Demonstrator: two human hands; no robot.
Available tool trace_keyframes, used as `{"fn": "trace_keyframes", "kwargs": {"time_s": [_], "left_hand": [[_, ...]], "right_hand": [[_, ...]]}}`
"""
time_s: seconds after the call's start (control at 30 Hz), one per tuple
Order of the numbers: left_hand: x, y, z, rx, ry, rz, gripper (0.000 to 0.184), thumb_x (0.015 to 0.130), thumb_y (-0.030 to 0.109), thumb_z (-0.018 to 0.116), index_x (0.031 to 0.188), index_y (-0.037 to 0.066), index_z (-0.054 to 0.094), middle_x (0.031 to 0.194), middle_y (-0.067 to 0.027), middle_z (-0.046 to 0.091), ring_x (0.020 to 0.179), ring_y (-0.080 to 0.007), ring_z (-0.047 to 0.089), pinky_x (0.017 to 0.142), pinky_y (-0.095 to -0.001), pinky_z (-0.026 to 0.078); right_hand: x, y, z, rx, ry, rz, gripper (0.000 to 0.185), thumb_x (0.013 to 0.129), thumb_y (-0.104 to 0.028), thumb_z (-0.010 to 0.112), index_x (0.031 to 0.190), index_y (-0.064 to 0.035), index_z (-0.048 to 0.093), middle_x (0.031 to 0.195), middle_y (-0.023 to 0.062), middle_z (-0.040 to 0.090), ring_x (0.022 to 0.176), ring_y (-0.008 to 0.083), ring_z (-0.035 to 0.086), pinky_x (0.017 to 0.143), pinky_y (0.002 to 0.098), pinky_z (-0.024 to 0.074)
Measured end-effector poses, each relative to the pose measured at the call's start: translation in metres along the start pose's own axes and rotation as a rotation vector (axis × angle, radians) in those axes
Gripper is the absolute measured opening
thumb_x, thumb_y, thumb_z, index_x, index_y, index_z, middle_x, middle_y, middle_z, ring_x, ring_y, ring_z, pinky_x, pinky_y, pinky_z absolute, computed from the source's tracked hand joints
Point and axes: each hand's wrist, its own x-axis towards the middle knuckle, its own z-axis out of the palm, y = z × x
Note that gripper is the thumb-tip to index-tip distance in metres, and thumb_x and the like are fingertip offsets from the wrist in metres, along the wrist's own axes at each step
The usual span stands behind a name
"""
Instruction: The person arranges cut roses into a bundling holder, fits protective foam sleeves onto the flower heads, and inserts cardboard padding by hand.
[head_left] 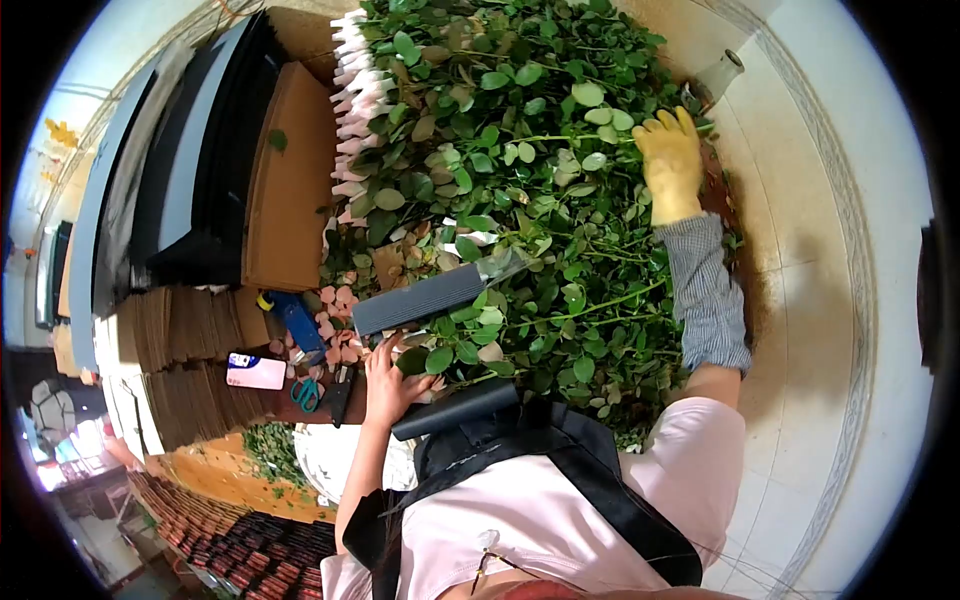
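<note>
My left hand (pixel 388 388), bare, is at the lower middle between a grey corrugated sleeve (pixel 420 299) and a black rolled sleeve (pixel 457 408). Its fingers are apart, with leaves close to the thumb. Clear wrap sticks out from the grey sleeve's right end. In a yellow glove, my right hand (pixel 668 165) reaches over the right edge of a big pile of leafy rose stems (pixel 560 210). The gloved fingers are spread, and a green stem runs under them; its contact with the palm is hidden. White-wrapped flower heads (pixel 357 110) line the pile's left side.
Left of the pile stand a cardboard box (pixel 285 190) and stacked brown cardboard pieces (pixel 185 325). A phone (pixel 256 371), teal scissors (pixel 306 394), a blue tool (pixel 297 322) and loose pink petals (pixel 338 300) lie nearby. A glass bottle (pixel 718 77) is at the upper right.
</note>
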Motion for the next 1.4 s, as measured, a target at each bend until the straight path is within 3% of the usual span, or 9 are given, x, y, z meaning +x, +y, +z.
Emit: {"fn": "trace_keyframes", "kwargs": {"time_s": [0.2,0.37,0.53,0.63,0.7,1.0,1.1,1.2,1.4], "left_hand": [[-0.003,-0.011,0.006,0.001,-0.008,0.002,0.048,0.070,0.038,0.083,0.094,-0.002,0.071,0.138,-0.0179,0.052,0.129,-0.0371,0.046,0.106,-0.0526,0.035],[-0.013,-0.021,0.020,0.016,0.072,0.018,0.060,0.067,0.044,0.084,0.106,0.000,0.068,0.129,-0.0195,0.054,0.125,-0.0389,0.048,0.103,-0.0516,0.038],[-0.010,-0.021,0.022,-0.028,0.112,0.046,0.055,0.070,0.046,0.081,0.099,0.001,0.070,0.136,-0.0175,0.051,0.128,-0.0376,0.046,0.107,-0.0517,0.035],[-0.008,-0.018,0.013,-0.028,0.086,0.036,0.053,0.071,0.047,0.080,0.093,0.000,0.070,0.137,-0.0177,0.050,0.128,-0.0374,0.047,0.106,-0.0520,0.035],[-0.013,-0.022,0.019,0.030,0.094,0.057,0.053,0.072,0.048,0.080,0.082,-0.002,0.069,0.138,-0.0170,0.051,0.128,-0.0383,0.047,0.106,-0.0526,0.036],[-0.003,-0.007,0.003,-0.030,0.036,-0.001,0.050,0.072,0.040,0.081,0.114,0.017,0.069,0.140,-0.0136,0.051,0.132,-0.0345,0.045,0.109,-0.0505,0.034],[-0.004,-0.010,0.004,-0.052,0.030,0.001,0.046,0.072,0.037,0.082,0.110,0.013,0.070,0.142,-0.0144,0.048,0.135,-0.0348,0.042,0.109,-0.0516,0.033],[-0.005,-0.011,0.006,-0.041,0.053,0.019,0.049,0.072,0.036,0.083,0.112,0.012,0.069,0.141,-0.0165,0.049,0.134,-0.0378,0.042,0.110,-0.0516,0.033],[-0.015,-0.027,0.033,-0.133,0.122,-0.014,0.064,0.073,0.040,0.079,0.125,0.008,0.061,0.138,-0.0227,0.047,0.129,-0.0405,0.045,0.110,-0.0508,0.034]], "right_hand": [[-0.042,0.013,-0.005,0.039,0.671,0.242,0.026,0.087,-0.010,0.056,0.109,-0.0142,0.068,0.121,0.0071,0.067,0.119,0.0282,0.058,0.108,0.0453,0.0405],[0.010,0.001,0.148,0.215,-0.060,0.135,0.049,0.091,-0.015,0.061,0.139,-0.0138,0.057,0.117,0.0173,0.069,0.094,0.0331,0.068,0.083,0.0455,0.0541],[0.071,-0.105,0.098,0.882,0.389,-0.201,0.052,0.088,-0.018,0.069,0.137,-0.0069,0.054,0.125,0.0213,0.063,0.115,0.0381,0.059,0.098,0.0464,0.0467],[0.112,-0.152,0.122,0.621,-0.058,-0.060,0.058,0.087,-0.026,0.070,0.140,-0.0074,0.053,0.117,0.0228,0.066,0.106,0.0416,0.063,0.092,0.0477,0.0504],[0.137,-0.164,0.172,0.516,0.189,-0.108,0.035,0.092,-0.022,0.063,0.123,-0.0056,0.064,0.106,0.0193,0.070,0.097,0.0403,0.065,0.082,0.0509,0.0517],[0.106,-0.099,-0.017,0.017,0.234,-0.200,0.023,0.092,-0.019,0.056,0.084,-0.0136,0.077,0.084,0.0069,0.074,0.079,0.0258,0.072,0.063,0.0403,0.0557],[0.071,-0.056,-0.151,-0.190,0.366,-0.086,0.016,0.088,-0.013,0.057,0.101,-0.0165,0.066,0.083,0.0068,0.072,0.086,0.0242,0.070,0.091,0.0379,0.0520],[0.051,0.009,-0.167,0.038,0.901,-0.358,0.034,0.080,0.005,0.055,0.105,-0.0134,0.069,0.094,0.0111,0.070,0.093,0.0279,0.065,0.093,0.0384,0.0493],[-0.080,-0.014,-0.112,0.727,0.508,-0.486,0.059,0.072,0.018,0.050,0.113,-0.0190,0.072,0.093,0.0079,0.073,0.086,0.0272,0.070,0.078,0.0374,0.0583]]}}
